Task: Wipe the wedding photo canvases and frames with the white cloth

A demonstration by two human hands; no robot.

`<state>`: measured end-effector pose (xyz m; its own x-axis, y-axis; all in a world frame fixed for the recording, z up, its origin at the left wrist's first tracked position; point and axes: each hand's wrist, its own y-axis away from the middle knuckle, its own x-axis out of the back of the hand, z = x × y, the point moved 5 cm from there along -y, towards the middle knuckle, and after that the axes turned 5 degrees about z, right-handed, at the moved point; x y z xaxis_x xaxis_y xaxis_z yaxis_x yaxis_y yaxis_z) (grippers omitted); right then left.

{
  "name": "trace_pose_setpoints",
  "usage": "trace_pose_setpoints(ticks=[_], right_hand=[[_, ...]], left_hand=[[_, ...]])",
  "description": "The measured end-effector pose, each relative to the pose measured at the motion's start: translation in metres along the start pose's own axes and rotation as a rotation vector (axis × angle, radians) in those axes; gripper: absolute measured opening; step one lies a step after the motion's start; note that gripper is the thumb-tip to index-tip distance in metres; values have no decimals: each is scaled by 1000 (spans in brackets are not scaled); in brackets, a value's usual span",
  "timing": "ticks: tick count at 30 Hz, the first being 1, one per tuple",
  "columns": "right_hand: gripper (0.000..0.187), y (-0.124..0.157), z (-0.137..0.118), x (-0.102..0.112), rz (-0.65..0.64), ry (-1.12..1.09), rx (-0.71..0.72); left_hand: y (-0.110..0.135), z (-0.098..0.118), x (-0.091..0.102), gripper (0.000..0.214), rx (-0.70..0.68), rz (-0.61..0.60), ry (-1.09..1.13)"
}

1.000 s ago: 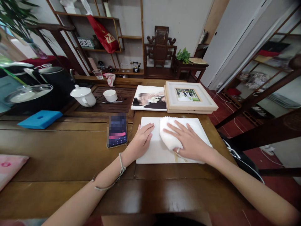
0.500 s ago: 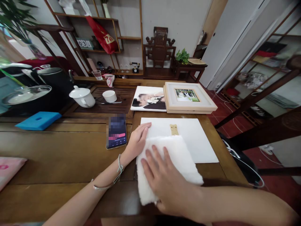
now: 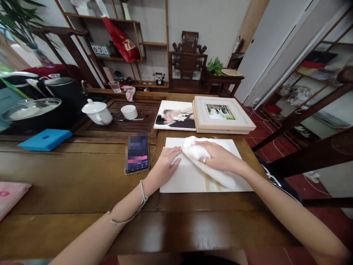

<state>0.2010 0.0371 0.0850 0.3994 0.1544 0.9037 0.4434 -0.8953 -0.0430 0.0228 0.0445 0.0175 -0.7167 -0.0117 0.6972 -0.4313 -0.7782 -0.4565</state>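
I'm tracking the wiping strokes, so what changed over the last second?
The right hand drew the white cloth off the middle of the white board toward the near edge, then pushed it away again; it now lies bunched in the grip at the far left. The left hand stayed flat on the board's left edge; the phone and framed photo did not move.

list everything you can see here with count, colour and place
table: 1, brown wood
board: 1, white, flat on table
cloth: 1, white, on board
phone: 1, dark, left of board
photo print: 1, mixed, behind board
framed photo: 1, pale frame, right of print
foam block: 1, blue, far left
teapot: 1, white, on tea tray
cup: 1, white, right of teapot
left hand: 1, flat on board
right hand: 1, curled on cloth
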Motion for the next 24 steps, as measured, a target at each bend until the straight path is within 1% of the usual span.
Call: trace_pose_setpoints(ticks=[2,4,7,10,12,14,17,19,21,24], right_hand=[[39,-20,2,4,7,-131,4],[36,-41,0,3,-36,-192,37],[36,-66,-8,-4,-88,-195,107],[42,-74,-11,-11,-92,-157,138],[51,-68,-7,-11,-69,-113,129],[58,-54,1,-5,-47,-69,115],[59,-30,20,6,-21,54,56],[59,-14,27,7,-13,153,42],[64,2,24,-1,-7,222,93],[72,33,0,-24,3,277,183]], left_hand=[[-1,2,1,30,12,-14,8],[-2,4,2,29,11,-22,14],[-3,6,3,24,-18,-2,14],[-3,7,5,21,-51,32,17],[-3,5,4,21,-43,28,15],[-2,3,3,23,-23,15,14],[0,0,0,30,-13,25,26],[1,-2,0,31,-15,41,30],[1,-3,-1,31,-14,45,32],[1,-3,-1,31,-15,46,31]])
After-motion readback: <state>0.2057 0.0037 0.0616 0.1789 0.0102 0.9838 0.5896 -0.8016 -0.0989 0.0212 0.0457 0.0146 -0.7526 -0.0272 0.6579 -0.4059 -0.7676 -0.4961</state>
